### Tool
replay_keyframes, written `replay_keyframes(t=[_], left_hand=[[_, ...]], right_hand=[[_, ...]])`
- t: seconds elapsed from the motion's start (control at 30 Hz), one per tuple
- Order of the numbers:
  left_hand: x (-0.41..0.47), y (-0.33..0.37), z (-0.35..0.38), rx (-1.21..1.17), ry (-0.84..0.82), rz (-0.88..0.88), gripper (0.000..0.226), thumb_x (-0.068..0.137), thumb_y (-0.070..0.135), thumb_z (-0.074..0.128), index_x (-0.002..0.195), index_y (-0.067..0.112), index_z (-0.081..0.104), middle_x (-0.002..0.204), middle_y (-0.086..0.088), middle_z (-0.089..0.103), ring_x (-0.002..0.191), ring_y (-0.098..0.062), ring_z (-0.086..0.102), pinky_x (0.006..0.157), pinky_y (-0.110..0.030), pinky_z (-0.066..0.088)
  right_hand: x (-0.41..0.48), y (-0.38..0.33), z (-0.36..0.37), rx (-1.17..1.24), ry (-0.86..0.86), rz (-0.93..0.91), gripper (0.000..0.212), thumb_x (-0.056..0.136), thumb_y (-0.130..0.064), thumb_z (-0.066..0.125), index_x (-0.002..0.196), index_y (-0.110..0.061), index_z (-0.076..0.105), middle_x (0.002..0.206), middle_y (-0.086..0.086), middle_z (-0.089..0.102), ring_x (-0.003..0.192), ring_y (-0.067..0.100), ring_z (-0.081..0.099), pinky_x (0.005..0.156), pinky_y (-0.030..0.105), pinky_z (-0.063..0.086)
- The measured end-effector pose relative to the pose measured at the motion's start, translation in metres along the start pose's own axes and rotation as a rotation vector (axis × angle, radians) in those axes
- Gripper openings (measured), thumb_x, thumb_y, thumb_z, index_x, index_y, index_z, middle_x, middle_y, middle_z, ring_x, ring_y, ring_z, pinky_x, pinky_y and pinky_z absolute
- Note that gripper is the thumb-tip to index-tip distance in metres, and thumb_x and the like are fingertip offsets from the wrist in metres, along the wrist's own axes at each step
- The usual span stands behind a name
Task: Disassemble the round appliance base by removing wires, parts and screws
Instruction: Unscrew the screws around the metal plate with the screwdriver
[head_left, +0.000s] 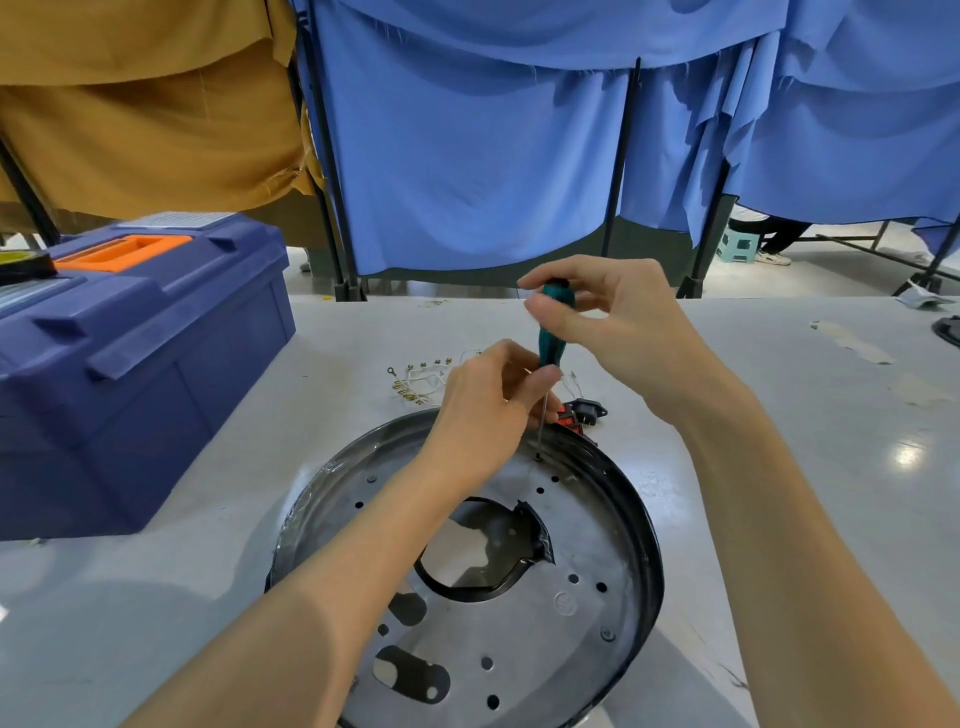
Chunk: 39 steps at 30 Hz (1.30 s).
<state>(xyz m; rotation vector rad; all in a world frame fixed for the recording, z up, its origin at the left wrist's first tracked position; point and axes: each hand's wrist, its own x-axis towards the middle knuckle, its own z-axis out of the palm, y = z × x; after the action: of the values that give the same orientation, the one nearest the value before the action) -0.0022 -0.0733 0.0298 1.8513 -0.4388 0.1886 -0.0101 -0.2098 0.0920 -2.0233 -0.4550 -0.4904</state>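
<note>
1. The base (587, 545) sat on the table (779, 415) right in front of me, with the wires (421, 382) piled just behind it.
2. Screw step: my right hand (613, 322) pinched the top of the screwdriver (553, 332). My left hand (483, 410) curled round its lower end, and the tip sat in a screw (537, 457) near the far rim.
3. Next, I reckoned: keep it upright, press down, twist.

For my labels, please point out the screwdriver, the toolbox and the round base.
screwdriver (550, 345), head view, green handle.
toolbox (156, 291), head view, blue lid.
round base (649, 551), head view, black rim.
</note>
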Motion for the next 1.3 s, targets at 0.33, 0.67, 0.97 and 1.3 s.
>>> replay_keyframes(t=[0.33, 0.67, 0.97, 1.3], left_hand=[[0.000, 0.000, -0.002, 0.015, -0.034, -0.012, 0.014, 0.100, 0.017, 0.050, 0.105, 0.009, 0.061, 0.081, -0.007, 0.073, 0.074, -0.016, 0.072, 0.081, -0.040, 0.058], [0.000, 0.004, 0.000, -0.019, -0.064, -0.004, 0.018, 0.099, 0.020, 0.052, 0.111, 0.010, 0.060, 0.085, -0.006, 0.074, 0.078, -0.017, 0.072, 0.085, -0.042, 0.056], [0.001, 0.006, -0.007, -0.140, -0.071, -0.029, 0.014, 0.096, 0.019, 0.057, 0.107, 0.010, 0.058, 0.088, -0.011, 0.073, 0.081, -0.022, 0.072, 0.080, -0.033, 0.059], [0.002, 0.004, -0.010, -0.150, -0.093, -0.047, 0.020, 0.088, 0.019, 0.069, 0.102, 0.012, 0.057, 0.085, -0.007, 0.074, 0.078, -0.020, 0.073, 0.078, -0.034, 0.059]], right_hand=[[0.000, 0.001, -0.002, 0.089, 0.009, 0.036, 0.025, 0.089, 0.003, 0.062, 0.108, -0.011, 0.070, 0.097, 0.003, 0.072, 0.087, 0.011, 0.071, 0.084, 0.018, 0.055], [0.000, 0.002, -0.003, 0.131, -0.009, 0.026, 0.033, 0.085, 0.012, 0.060, 0.109, -0.008, 0.070, 0.098, 0.004, 0.073, 0.088, 0.009, 0.072, 0.080, 0.017, 0.055], [0.001, 0.002, 0.000, 0.062, 0.006, 0.001, 0.034, 0.083, 0.001, 0.069, 0.109, -0.020, 0.072, 0.094, -0.005, 0.073, 0.087, 0.004, 0.068, 0.080, 0.018, 0.055], [0.001, 0.001, 0.000, -0.020, 0.001, 0.007, 0.034, 0.081, -0.018, 0.076, 0.114, -0.023, 0.070, 0.096, -0.004, 0.070, 0.086, 0.007, 0.067, 0.084, 0.022, 0.054]])
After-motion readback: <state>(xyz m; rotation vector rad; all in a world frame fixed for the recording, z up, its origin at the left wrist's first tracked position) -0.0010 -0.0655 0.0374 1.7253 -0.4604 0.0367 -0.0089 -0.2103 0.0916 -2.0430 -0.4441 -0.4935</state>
